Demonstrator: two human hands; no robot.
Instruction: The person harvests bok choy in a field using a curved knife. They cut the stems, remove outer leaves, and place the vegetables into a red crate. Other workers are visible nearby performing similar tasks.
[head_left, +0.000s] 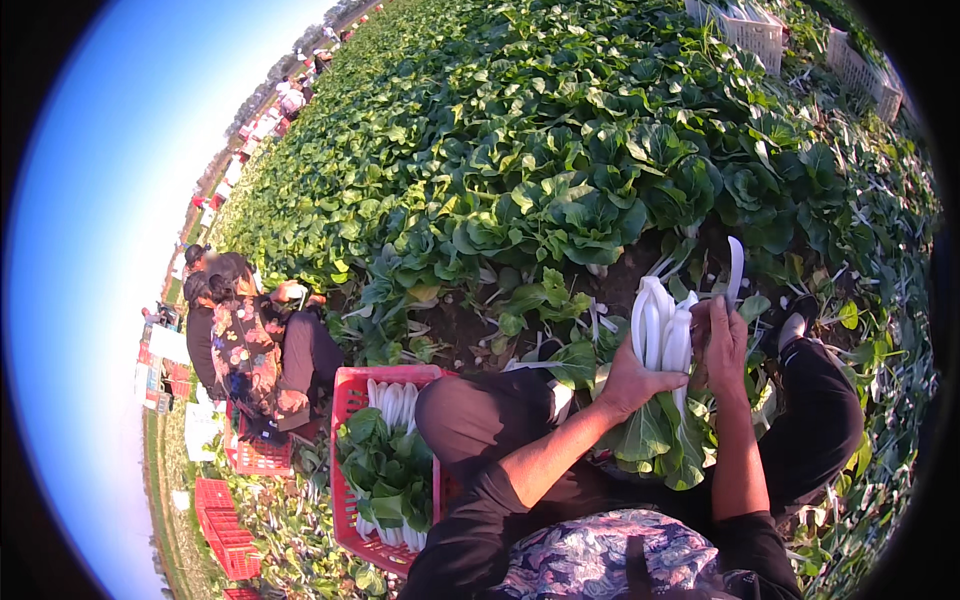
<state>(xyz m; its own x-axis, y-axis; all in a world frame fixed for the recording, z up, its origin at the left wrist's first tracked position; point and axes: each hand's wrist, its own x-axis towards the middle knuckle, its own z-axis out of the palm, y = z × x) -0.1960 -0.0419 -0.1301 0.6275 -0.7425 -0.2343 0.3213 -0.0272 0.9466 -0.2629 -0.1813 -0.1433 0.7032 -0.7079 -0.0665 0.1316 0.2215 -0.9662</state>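
My left hand (632, 384) is closed around a bunch of bok choy (654, 322). Its thick white stalks point up, away from my body, and its green leaves hang below the hand over my lap. My right hand (724, 345) grips a knife (736, 266) close beside the stalks. The pale, slightly curved blade sticks up out of the fist, while the fingers hide the handle. Whether the right fingertips touch the stalks cannot be made out.
A red plastic crate (343, 480) with bok choy stands left of my knee. Dense growing bok choy (555, 135) spreads ahead, with cut leaves on the soil. Another person (251, 337) works at left near red crates (225, 532). Pale crates (754, 39) stand far right.
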